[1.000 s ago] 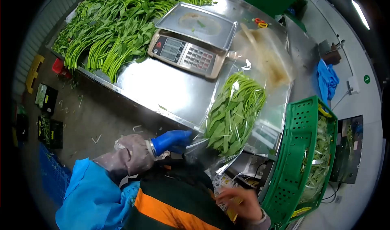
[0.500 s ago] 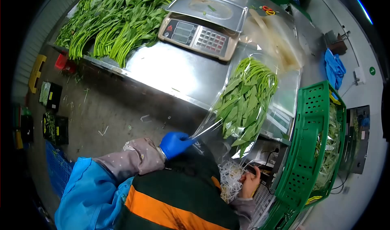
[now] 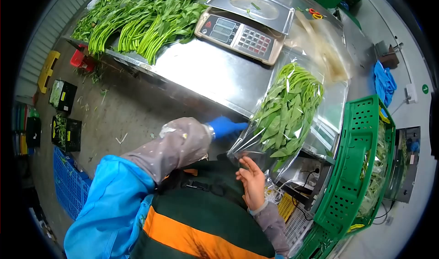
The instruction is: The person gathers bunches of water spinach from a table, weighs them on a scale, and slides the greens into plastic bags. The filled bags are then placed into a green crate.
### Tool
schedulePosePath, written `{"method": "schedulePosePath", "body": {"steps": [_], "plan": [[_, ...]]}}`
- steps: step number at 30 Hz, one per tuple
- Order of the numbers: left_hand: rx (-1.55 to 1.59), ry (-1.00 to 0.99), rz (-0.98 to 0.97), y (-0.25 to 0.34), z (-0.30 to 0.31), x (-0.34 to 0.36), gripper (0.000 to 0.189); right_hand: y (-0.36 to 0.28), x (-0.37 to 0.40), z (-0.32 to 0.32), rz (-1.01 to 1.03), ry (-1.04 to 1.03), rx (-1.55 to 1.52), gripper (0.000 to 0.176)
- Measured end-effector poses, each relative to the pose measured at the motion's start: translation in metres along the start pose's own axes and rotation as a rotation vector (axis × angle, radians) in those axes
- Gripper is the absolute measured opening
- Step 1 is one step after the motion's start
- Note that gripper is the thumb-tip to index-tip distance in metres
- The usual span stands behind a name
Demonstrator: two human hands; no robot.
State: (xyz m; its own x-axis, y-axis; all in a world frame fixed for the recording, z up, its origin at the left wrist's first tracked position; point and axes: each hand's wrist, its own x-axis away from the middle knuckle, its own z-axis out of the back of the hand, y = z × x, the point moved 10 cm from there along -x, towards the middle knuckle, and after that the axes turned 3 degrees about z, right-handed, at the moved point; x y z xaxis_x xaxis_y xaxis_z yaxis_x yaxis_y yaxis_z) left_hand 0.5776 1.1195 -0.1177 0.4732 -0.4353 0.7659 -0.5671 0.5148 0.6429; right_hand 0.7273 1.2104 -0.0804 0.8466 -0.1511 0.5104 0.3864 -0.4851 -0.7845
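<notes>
A clear plastic bag [image 3: 235, 150] lies at the table's near right corner, its loose end hanging toward me. Inside are long leafy green stems [image 3: 288, 110], cut ends pointing away. My left hand [image 3: 225, 127], in a blue glove, reaches to the bag's left edge with a finger stretched out; blur hides whether it grips the film. My bare right hand [image 3: 252, 182] is just below the loose end, fingers apart and slightly bent, the fingertips close to the film. Part of a pile of white strips [image 3: 273, 194] shows beside that hand.
A digital scale [image 3: 242, 37] stands on the metal table [image 3: 201, 78]. Loose greens [image 3: 151, 19] are heaped at the back left. Green crates [image 3: 350, 158] with bagged greens stand on the right. Scissors [image 3: 315, 14] lie far back. Black crates [image 3: 67, 133] sit on the floor.
My right hand has come up from the white strips to the bag's loose end. My left hand has moved right and away from me, along the bag's edge. The whole view has shifted slightly.
</notes>
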Motion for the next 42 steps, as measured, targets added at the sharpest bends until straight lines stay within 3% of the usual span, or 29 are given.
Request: {"method": "schedulePosePath", "body": {"steps": [6, 7, 10, 11, 14, 16, 19, 20, 21, 22, 24, 25, 26, 28, 29, 32, 35, 37, 38, 39, 42], "plan": [[-0.358, 0.081, -0.151, 0.005, -0.016, -0.011, 0.054, 0.003, -0.016, -0.019, -0.038, 0.031, 0.154, 0.036], [-0.367, 0.085, -0.179, 0.007, -0.017, -0.009, 0.054, 0.001, -0.017, -0.016, -0.04, 0.089, 0.13, 0.022], [-0.242, 0.142, -0.266, 0.002, -0.019, -0.013, 0.048, -0.032, -0.01, -0.023, 0.396, 0.061, 0.658, 0.009], [-0.192, 0.147, -0.334, 0.001, -0.022, -0.013, 0.044, -0.062, 0.012, -0.049, 0.689, 0.003, 0.856, 0.008], [-0.006, 0.208, -0.199, -0.016, -0.018, -0.017, 0.034, -0.051, 0.051, -0.087, 1.017, -0.477, 1.188, 0.014], [0.145, 0.2, -0.151, -0.016, -0.01, -0.007, 0.034, -0.054, 0.055, -0.079, 0.944, -0.478, 1.18, 0.017], [0.06, 0.065, -0.17, -0.018, -0.019, 0.019, 0.032, -0.062, 0.05, -0.054, 0.768, -0.332, 1.036, 0.014], [0.023, 0.019, -0.193, -0.019, -0.022, 0.029, 0.031, -0.064, 0.05, -0.042, 0.716, -0.237, 0.987, 0.013], [-0.064, -0.072, -0.09, -0.032, -0.027, 0.037, 0.029, -0.065, 0.052, -0.028, 0.663, -0.142, 0.936, 0.012], [0.026, -0.09, -0.073, -0.043, -0.026, 0.042, 0.027, -0.064, 0.055, -0.012, 0.606, -0.045, 0.884, 0.011], [0.211, -0.126, -0.04, -0.061, -0.025, 0.051, 0.025, -0.079, 0.067, 0.038, 0.724, 0.314, 0.991, 0.02], [0.243, -0.135, -0.038, -0.065, -0.022, 0.052, 0.025, -0.068, 0.064, 0.083, 0.614, 0.484, 0.895, 0.035], [0.272, -0.143, -0.037, -0.068, -0.019, 0.052, 0.024, -0.06, 0.061, 0.113, 0.506, 0.609, 0.565, 0.047], [0.26, -0.163, -0.067, -0.071, -0.013, 0.052, 0.023, -0.046, 0.045, 0.131, 0.4, 0.65, 0.452, 0.05], [0.223, -0.171, -0.102, -0.071, -0.01, 0.051, 0.023, -0.031, 0.032, 0.137, 0.345, 0.499, 0.399, 0.048], [-0.024, -0.153, -0.174, -0.065, 0.004, 0.051, 0.022, -0.009, 0.03, 0.141, 0.118, 0.332, 0.123, 0.045], [-0.369, -0.136, -0.259, -0.065, 0.011, 0.051, 0.026, 0.001, 0.051, 0.163, 0.055, 0.421, 0.104, 0.039], [0.114, 0.034, -0.072, -0.07, 0.034, 0.044, 0.033, 0.015, 0.055, 0.178, 0.007, 0.42, 0.195, 0.038], [0.355, 0.118, 0.028, -0.076, 0.04, 0.043, 0.036, 0.006, 0.057, 0.174, 0.082, 0.437, 0.259, 0.037], [0.33, 0.18, -0.016, -0.056, 0.04, 0.044, 0.046, -0.006, 0.057, 0.166, 0.158, 0.451, 0.327, 0.037], [-0.234, 0.268, -0.241, -0.02, 0.018, 0.01, 0.043, -0.037, 0.055, 0.144, 0.286, 0.52, 0.572, 0.045]]}}
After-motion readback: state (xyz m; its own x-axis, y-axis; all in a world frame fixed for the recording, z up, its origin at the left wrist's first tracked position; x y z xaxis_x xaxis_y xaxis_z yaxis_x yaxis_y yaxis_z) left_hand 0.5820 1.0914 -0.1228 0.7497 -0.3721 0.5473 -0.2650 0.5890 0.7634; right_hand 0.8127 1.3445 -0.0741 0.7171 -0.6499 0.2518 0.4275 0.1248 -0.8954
